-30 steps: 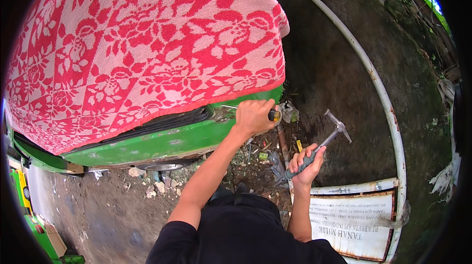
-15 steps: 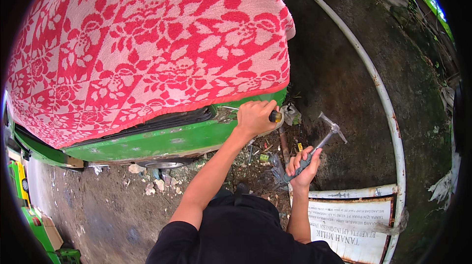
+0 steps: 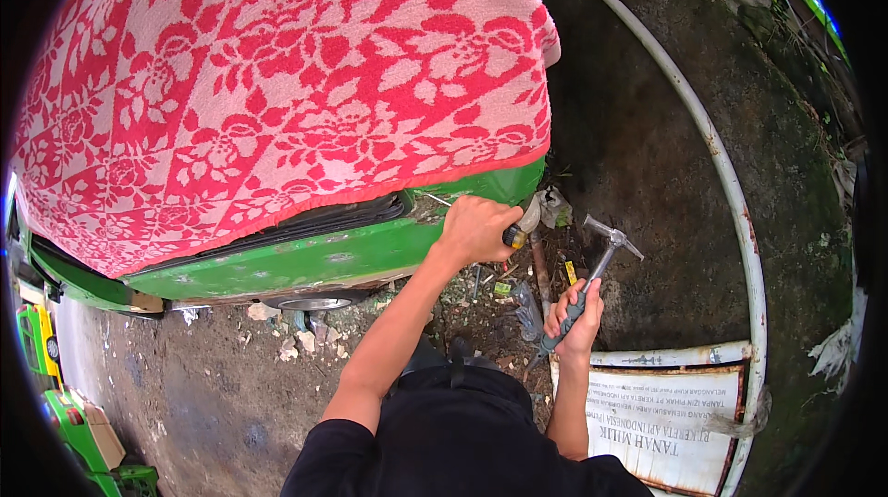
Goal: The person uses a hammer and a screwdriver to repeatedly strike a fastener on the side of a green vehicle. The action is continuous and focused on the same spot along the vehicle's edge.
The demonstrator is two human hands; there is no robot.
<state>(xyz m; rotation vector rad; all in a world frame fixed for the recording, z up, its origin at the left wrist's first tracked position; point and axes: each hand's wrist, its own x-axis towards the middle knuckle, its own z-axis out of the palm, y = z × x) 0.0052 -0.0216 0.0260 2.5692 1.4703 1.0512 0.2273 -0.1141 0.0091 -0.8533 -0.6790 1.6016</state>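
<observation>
My left hand (image 3: 476,229) is wrapped round a screwdriver with a yellow and black handle (image 3: 514,237). Its thin metal shaft (image 3: 437,200) juts out to the left, by the dented green car body (image 3: 370,252), just right of the dark window. Whether the tip touches metal I cannot tell. Lower and to the right, my right hand (image 3: 579,319) grips a hammer by its grey-green handle. The hammer's narrow metal head (image 3: 614,235) is up in the air, apart from the screwdriver's butt.
A red and pink floral blanket (image 3: 305,80) drapes the car's top. Below lie rubble (image 3: 301,344) and litter on the dirt. A rusty white pipe frame (image 3: 708,136) with a white sign (image 3: 661,414) is on the right. Other green vehicles (image 3: 88,432) stand far left.
The hammer has shifted slightly left, toward the screwdriver's handle. My left hand and the handle end sit a little lower. Both grips are unchanged.
</observation>
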